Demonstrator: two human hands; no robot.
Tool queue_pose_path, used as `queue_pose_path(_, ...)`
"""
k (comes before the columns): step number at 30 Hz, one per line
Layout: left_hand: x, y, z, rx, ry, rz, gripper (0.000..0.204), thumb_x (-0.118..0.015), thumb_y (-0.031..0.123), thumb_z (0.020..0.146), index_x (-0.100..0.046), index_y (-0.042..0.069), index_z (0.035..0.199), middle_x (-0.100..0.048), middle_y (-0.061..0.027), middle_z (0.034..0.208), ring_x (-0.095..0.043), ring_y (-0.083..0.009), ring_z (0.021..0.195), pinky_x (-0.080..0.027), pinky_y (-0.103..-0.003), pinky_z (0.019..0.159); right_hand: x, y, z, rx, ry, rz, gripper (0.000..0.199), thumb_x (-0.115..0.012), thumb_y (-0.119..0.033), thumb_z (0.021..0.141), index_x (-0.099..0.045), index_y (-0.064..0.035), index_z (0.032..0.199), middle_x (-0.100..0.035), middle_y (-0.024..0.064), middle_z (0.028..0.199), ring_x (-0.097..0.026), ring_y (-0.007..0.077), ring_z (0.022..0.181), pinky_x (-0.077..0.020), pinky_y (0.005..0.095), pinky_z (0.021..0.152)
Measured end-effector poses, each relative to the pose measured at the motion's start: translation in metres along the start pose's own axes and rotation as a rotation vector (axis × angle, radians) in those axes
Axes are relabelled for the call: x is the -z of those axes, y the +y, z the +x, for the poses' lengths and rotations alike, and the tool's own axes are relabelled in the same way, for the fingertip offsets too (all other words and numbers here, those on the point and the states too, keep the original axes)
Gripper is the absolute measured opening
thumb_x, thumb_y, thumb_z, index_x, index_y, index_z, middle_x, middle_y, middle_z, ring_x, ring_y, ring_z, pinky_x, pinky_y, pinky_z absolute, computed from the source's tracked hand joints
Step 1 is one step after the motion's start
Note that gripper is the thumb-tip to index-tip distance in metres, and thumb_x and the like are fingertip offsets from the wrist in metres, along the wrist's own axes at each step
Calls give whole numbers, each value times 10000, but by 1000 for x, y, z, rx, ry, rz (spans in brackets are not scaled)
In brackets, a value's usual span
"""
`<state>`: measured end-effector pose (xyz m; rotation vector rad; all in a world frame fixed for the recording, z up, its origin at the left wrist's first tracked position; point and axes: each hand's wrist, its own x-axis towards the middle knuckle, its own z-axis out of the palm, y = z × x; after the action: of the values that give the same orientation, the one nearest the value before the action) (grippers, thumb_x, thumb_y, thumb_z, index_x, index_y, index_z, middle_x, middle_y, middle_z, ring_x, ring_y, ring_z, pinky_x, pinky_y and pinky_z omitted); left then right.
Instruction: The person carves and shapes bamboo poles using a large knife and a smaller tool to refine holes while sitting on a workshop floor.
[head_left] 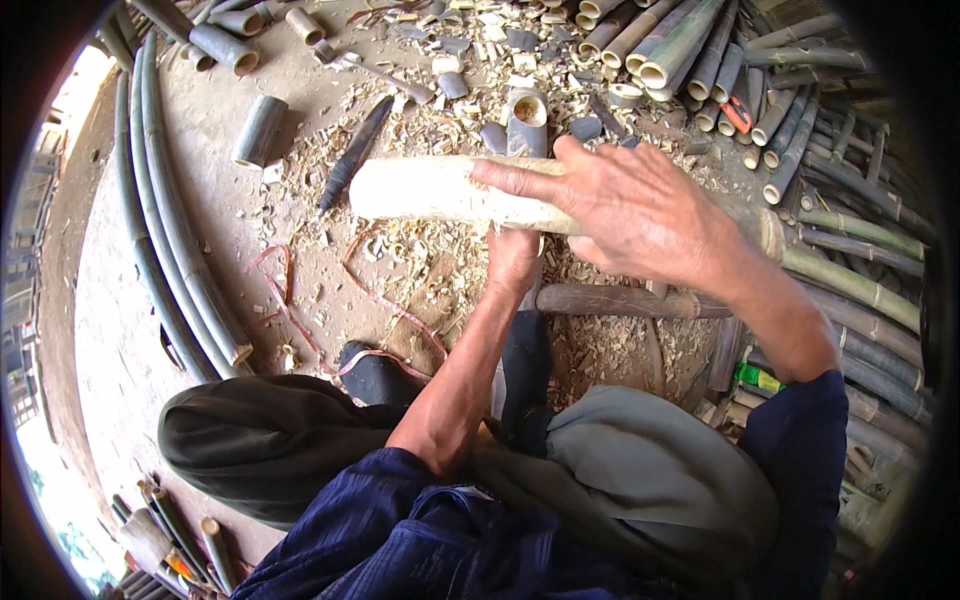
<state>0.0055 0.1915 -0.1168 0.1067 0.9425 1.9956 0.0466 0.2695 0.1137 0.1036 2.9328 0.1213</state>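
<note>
The left hand point(513, 262) reaches up under a pale bamboo pole point(420, 190); its fingers are hidden behind the pole, so I cannot tell how tightly they close. The right hand point(640, 210) lies over the pole, palm down, one finger stretched along its surface toward the free end — whether the rest grip it cannot be made out. The pole is held crosswise, its free end to the left of both hands; the other end seems to run on behind the right wrist.

As for progress, the pole's exposed face looks pared already, pale from the free end up to the right hand, while the culms in the stack point(690, 45) to the right of and beyond the right hand keep a green-grey skin. The underside is out of sight, so what remains there is uncertain.

Just beyond the hands, a grey bamboo piece point(527, 128) shows its open end. Shavings point(400, 255) litter the floor point(225, 200) left of the left hand, with a reddish strip point(285, 300) nearer the body. Beyond the pole's free end lies a dark knife-like tool point(357, 150) — no hand touches it — then a short bamboo section point(262, 132) and, farthest left, long bamboo poles point(170, 200).
</note>
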Motion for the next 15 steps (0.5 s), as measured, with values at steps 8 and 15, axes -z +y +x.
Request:
queue_pose_path(8, -1, 8, -8, -21, 20, 327, 460, -609, 244, 988, -532, -62, 1322, -621, -179, 1239, -587, -240, 1139, -517, -409, 944, -10, -7, -23, -120, 28, 301, 980, -771, -126, 793, -295, -408, 1602, -563, 120, 918, -638, 280, 706, -580, 433, 659)
queue_pose_path(15, 4, 10, -9, -246, 167, 176, 115, -626, 61, 900, -652, -15, 983, -635, -42, 855, -555, -115, 734, -462, -287, 629, -3, 1, -17, -275, -178, 397, 975, -739, -138, 794, -274, -399, 1610, -584, 141, 917, -647, 302, 708, -588, 430, 650)
